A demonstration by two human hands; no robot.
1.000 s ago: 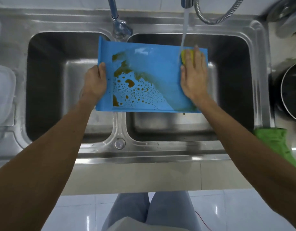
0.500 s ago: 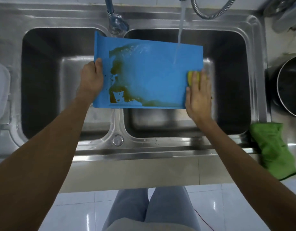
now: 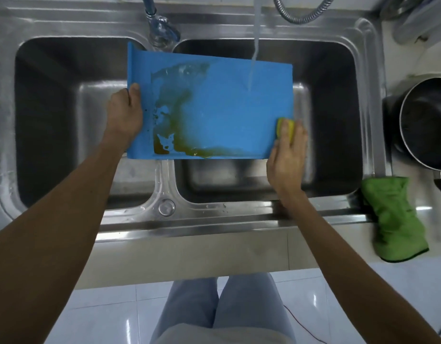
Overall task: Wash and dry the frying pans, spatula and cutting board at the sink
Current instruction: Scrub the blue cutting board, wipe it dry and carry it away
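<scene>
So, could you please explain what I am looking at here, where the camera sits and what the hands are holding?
There is no machine here: a person works with bare hands, and the one camera is worn on their head, looking down, so the arms reach in from the bottom. Below is a steel double sink with water running from a tap. The left hand grips the left edge of a blue cutting board, held over the divider between the two basins. Brown residue sits on its lower left part. The right hand presses a yellow sponge against the board's lower right corner. On the counter to the right lie a green cloth and a dark pan.
</scene>
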